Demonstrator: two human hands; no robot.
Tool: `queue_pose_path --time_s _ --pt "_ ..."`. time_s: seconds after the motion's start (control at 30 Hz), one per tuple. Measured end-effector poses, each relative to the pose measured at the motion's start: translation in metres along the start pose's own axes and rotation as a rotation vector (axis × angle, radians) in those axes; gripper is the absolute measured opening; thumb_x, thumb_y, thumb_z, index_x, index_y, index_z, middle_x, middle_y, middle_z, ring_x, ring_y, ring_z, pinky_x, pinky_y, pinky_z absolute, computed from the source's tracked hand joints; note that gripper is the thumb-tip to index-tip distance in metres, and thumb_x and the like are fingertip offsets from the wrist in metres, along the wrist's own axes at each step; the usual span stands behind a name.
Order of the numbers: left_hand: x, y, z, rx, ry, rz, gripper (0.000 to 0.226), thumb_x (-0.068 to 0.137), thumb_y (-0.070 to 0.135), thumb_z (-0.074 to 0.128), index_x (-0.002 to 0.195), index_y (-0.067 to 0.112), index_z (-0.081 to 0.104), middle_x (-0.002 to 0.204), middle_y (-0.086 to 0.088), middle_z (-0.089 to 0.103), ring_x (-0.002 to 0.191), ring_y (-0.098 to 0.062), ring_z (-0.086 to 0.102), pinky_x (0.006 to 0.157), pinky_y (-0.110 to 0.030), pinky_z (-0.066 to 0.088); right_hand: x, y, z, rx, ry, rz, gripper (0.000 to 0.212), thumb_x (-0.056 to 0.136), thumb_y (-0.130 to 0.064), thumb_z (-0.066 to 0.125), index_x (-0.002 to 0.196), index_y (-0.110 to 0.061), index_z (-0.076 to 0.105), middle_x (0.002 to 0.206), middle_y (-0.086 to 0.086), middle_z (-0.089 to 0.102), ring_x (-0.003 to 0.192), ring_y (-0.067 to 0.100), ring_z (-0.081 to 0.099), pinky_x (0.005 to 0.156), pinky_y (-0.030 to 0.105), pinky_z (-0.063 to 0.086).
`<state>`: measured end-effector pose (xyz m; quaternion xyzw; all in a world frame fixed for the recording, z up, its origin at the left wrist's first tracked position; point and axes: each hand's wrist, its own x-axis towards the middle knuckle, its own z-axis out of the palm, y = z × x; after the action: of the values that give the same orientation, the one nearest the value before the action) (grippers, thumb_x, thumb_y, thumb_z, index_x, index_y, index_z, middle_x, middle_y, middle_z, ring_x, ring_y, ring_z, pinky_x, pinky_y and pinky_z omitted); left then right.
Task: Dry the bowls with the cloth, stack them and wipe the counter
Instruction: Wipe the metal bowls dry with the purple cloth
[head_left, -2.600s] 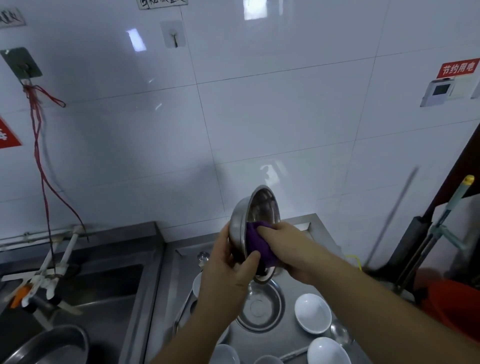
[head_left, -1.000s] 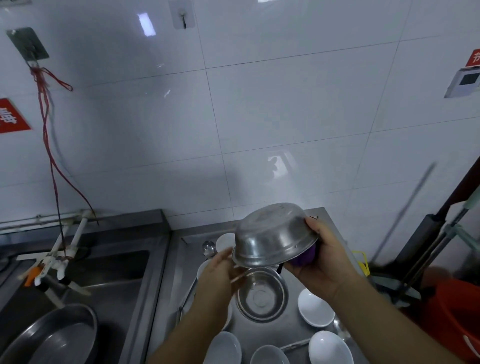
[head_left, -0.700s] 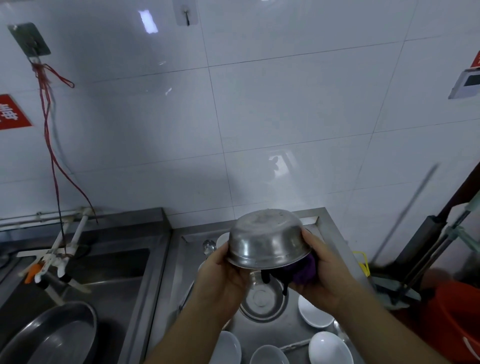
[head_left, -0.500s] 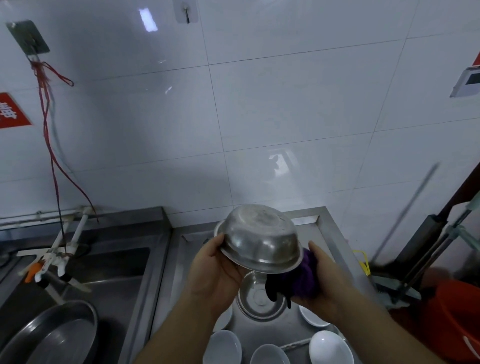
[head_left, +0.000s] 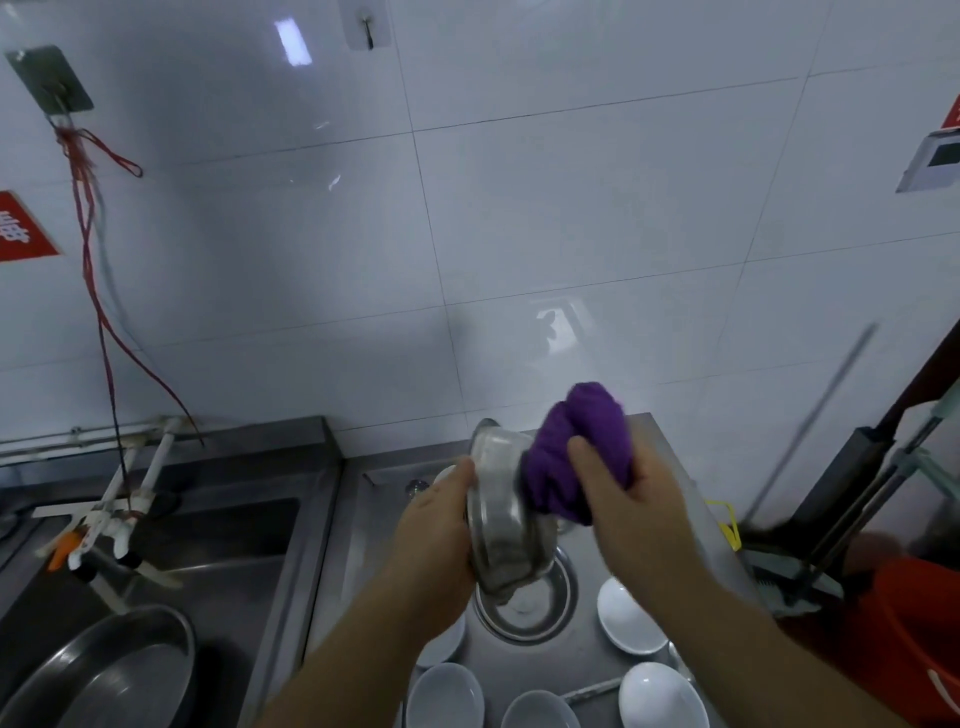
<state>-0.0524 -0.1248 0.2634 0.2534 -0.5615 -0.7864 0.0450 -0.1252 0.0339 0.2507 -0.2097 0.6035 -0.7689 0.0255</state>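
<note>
My left hand (head_left: 434, 525) grips a steel bowl (head_left: 506, 512) by its rim, held on edge above the counter with its outside turned toward my right hand. My right hand (head_left: 628, 499) holds a bunched purple cloth (head_left: 576, 457) pressed against the bowl's outer side. Below them a second steel bowl (head_left: 540, 608) sits upright on the steel counter (head_left: 363, 525). Several small white bowls lie around it, one to the right (head_left: 628, 618), one at the lower right (head_left: 662, 699) and one at the bottom (head_left: 444, 699).
A sink basin (head_left: 208, 545) lies to the left with a large steel pan (head_left: 104, 675) in it and a tap (head_left: 104, 519) above. A white tiled wall (head_left: 519, 208) rises behind. Mop handles (head_left: 857, 493) and an orange bucket (head_left: 914, 623) stand at the right.
The bowl has been turned from upside down to standing on its edge. My right hand has brought the cloth up from under the rim onto the bowl's outer side.
</note>
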Motion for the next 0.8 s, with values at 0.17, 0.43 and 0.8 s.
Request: queue_pose_path --time_s 0.17,0.43,0.8 --pt "-0.007 -0.007 0.004 0.085 -0.044 0.033 0.029 0.109 0.022 0.045 0.117 0.004 0.067 0.095 -0.02 0.078 0.089 -0.032 0.078 0.073 -0.041 0.065 -0.007 0.0 -0.001 -0.791 -0.415 -0.519 0.045 0.101 -0.047 0.061 0.144 -0.033 0.057 0.149 -0.017 0.056 0.148 0.013 0.043 0.12 0.035 0.038" --pt "-0.015 -0.017 -0.011 0.268 -0.141 0.18 0.041 0.092 0.055 0.048 0.112 0.033 0.077 0.108 -0.007 0.08 0.104 -0.026 0.077 0.086 -0.036 0.063 0.01 -0.02 0.002 -0.866 -0.449 -0.459 0.04 0.094 -0.045 0.064 0.133 -0.038 0.065 0.127 -0.02 0.071 0.121 -0.003 0.061 0.108 0.023 0.045" --pt "-0.03 -0.014 -0.013 0.431 -0.132 0.344 0.044 0.107 0.041 0.043 0.067 0.028 0.057 0.061 0.009 0.055 0.056 -0.006 0.052 0.054 -0.015 0.045 0.046 -0.008 -0.007 -0.284 -0.132 0.238 0.025 0.094 -0.027 0.063 0.095 -0.003 0.071 0.077 0.01 0.07 0.07 0.029 0.061 0.064 0.032 0.051"
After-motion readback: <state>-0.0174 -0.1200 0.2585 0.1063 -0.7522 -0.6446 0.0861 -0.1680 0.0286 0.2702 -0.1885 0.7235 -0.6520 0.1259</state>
